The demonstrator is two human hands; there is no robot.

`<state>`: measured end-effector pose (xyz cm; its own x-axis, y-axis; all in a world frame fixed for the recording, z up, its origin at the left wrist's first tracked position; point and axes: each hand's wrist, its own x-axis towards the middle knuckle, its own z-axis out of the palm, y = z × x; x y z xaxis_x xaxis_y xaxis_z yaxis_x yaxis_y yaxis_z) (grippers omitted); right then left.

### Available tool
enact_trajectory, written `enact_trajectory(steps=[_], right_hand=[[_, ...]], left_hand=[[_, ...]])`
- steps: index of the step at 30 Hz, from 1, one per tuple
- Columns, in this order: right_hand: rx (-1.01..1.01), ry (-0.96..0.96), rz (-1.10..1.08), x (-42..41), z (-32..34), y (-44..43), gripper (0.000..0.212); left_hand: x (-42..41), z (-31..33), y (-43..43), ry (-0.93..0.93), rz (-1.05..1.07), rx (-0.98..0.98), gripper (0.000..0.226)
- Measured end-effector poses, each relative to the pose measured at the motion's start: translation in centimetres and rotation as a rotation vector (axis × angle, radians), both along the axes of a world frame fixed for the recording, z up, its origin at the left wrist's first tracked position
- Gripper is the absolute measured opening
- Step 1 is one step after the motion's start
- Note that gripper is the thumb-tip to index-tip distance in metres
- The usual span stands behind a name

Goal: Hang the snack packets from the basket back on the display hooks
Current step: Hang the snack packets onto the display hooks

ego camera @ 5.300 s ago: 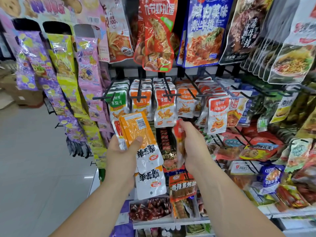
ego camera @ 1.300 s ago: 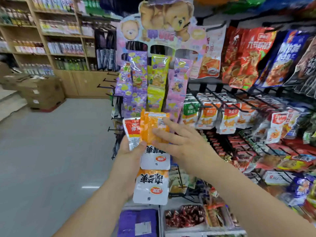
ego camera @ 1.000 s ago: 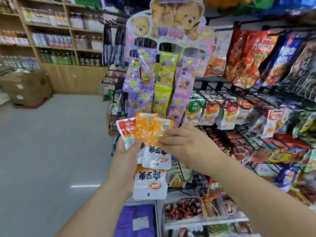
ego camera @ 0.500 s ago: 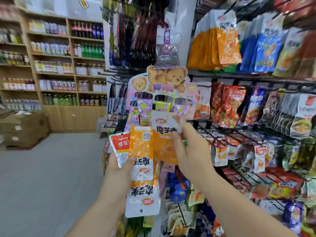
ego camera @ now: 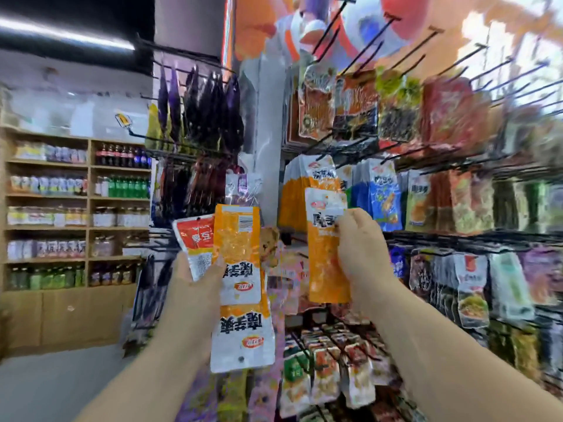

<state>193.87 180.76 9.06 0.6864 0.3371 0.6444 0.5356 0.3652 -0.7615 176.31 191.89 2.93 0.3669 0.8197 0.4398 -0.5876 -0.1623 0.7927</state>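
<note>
Since half a second ago the view has swung up and right, and the right hand (ego camera: 359, 248) has carried its single orange packet (ego camera: 324, 263) away from the left hand's bundle to just in front of the hanging row of matching orange packets (ego camera: 292, 205). The right hand's curled fingers and thumb pinch this packet at its right edge, just below the white header, so the header stands above the grip while the long orange body hangs below and to the left of the hand. The left hand (ego camera: 192, 284) grips a fan of spare packets: a red-and-white packet (ego camera: 195, 236) and two orange packets (ego camera: 237, 239) lying upside down, the thumb pressing across them. The likeliest slip is missing the hook, since the picture is smeared, the header's hole cannot be made out and the hook's tip is hidden behind the packets already on it. An edge pinch also lets the body swing or twist, and the fan could slide from under the thumb
</note>
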Motion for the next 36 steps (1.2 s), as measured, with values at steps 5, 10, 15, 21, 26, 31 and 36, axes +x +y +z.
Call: enact_trajectory(steps=[5, 10, 15, 21, 26, 31, 36], right_hand=[[-0.009, -0.083, -0.139, 3.9, 5.1, -0.8, 0.048], [-0.018, -0.191, -0.199, 6.1, 8.1, 1.5, 0.046], [-0.108, -0.196, -0.242, 7.7, 9.5, 3.8, 0.035], [-0.123, -0.190, -0.210, 8.7, 10.1, 5.7, 0.036], [-0.112, -0.142, -0.156, 9.2, 10.6, 6.1, 0.034], [-0.069, -0.131, -0.158, 9.7, 11.3, 6.1, 0.054], [-0.039, -0.151, -0.187, 10.0, 12.1, 5.9, 0.059]], left_hand=[[3.3, 3.4, -0.9, -0.033, -0.013, 0.064, 0.021], [5.7, 5.6, -1.8, -0.045, 0.037, 0.096, 0.018], [7.3, 6.4, -1.7, -0.065, 0.061, 0.095, 0.014], [8.5, 6.6, -0.5, -0.069, 0.119, 0.131, 0.018], [9.0, 6.6, 0.0, -0.069, 0.127, 0.143, 0.018], [9.1, 6.2, 0.2, -0.078, 0.106, 0.155, 0.017], [9.2, 6.0, 0.5, -0.081, 0.105, 0.155, 0.018]])
